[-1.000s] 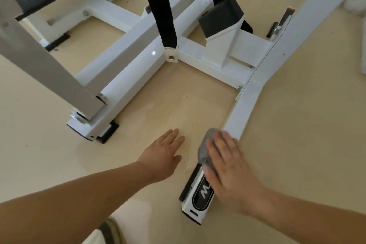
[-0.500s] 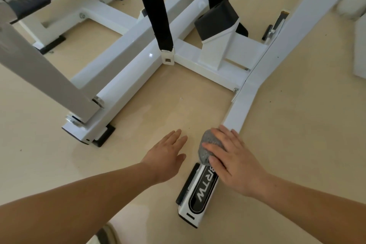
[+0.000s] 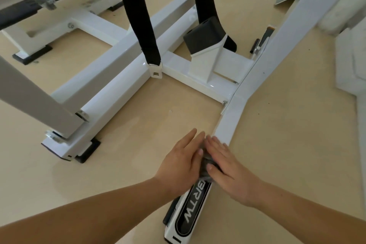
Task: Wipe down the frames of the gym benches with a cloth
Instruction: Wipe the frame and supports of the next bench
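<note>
- The cloth (image 3: 207, 166), grey and bunched small, lies on top of the near white rail (image 3: 231, 121) of the bench frame, just above the black label (image 3: 190, 210); only a strip of it shows between the two hands
- The right hand (image 3: 229, 170) lies flat over it, fingers straight and close together, palm pressing down; nothing is gripped
- The left hand (image 3: 182, 162) lies flat too, fingers straight, just beside the rail on its inner side; its thumb edge touches the cloth; whether the palm bears on the floor (image 3: 287, 144) I cannot tell
- What could go wrong, as I judge it: pinned only by a flat palm, the wad may roll or slip out on a push up the rail, and bare skin would then rub the paint instead
- Further up, a bolt (image 3: 224, 102) juts out where the cross member (image 3: 198, 79) meets the rail; the fabric could snag there, or fingertips could knock it
- With the cloth so narrow, the rail's side faces and the part near the rubber foot (image 3: 170, 210) may be missed
</note>
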Tool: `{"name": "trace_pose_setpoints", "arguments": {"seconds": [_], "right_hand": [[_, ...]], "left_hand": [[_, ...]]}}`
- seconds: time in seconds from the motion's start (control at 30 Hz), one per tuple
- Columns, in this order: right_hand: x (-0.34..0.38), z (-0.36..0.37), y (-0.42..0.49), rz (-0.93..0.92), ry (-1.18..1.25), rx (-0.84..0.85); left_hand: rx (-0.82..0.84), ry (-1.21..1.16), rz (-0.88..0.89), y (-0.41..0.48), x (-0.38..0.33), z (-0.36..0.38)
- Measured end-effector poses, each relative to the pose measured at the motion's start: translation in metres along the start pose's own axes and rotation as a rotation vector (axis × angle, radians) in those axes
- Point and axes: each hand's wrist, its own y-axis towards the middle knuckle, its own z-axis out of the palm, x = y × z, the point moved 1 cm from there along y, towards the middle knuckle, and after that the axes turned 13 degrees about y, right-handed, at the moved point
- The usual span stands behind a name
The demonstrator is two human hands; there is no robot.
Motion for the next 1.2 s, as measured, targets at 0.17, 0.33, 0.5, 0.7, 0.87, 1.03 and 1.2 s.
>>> {"name": "trace_pose_setpoints", "arguments": {"seconds": [0.17, 0.33, 0.5, 0.7, 0.87, 1.03, 1.2], "right_hand": [[-0.012, -0.03, 0.01, 0.058, 0.093, -0.422], [-0.039, -0.065, 0.047, 0.135, -0.188, -0.382], [-0.054, -0.073, 0.053, 0.002, -0.358, -0.359], [-0.068, -0.085, 0.05, -0.123, -0.563, -0.308], [-0.073, -0.101, 0.058, -0.19, -0.42, -0.335], [-0.076, -0.109, 0.061, -0.201, -0.272, -0.349], [-0.073, -0.106, 0.06, -0.17, -0.224, -0.389]], "left_hand": [[0.16, -0.05, -0.042, 0.001, -0.034, 0.029], [0.21, 0.119, -0.091, 0.025, -0.041, 0.04], [0.164, 0.295, -0.022, 0.017, -0.035, 0.034], [0.079, 0.136, -0.084, 0.007, -0.029, 0.032], [0.147, 0.026, -0.126, 0.035, -0.048, 0.038], [0.312, -0.083, 0.031, 0.111, -0.024, 0.032], [0.3, -0.087, 0.184, 0.106, -0.017, 0.027]]}}
